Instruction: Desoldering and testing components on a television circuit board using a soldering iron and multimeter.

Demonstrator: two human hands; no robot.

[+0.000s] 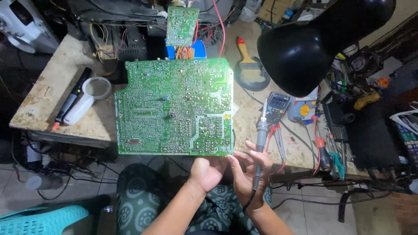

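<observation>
Left hand [208, 172] pinching the near edge of the green circuit board [174, 106], flat on the counter [52, 87]. Right hand [250, 174] closed round the soldering iron [260, 139] (tip upward, beside the multimeter [277, 106]). Could singe leads or fingers if swung carelessly.

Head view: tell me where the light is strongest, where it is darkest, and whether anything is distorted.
Head view: brightest glare on the circuit board at its upper right edge, under the black lamp shade; the shade itself and the right side of the bench fall into deep shadow; the table edge bows slightly, a wide-lens effect; the hands, left and right, are sharp.
</observation>
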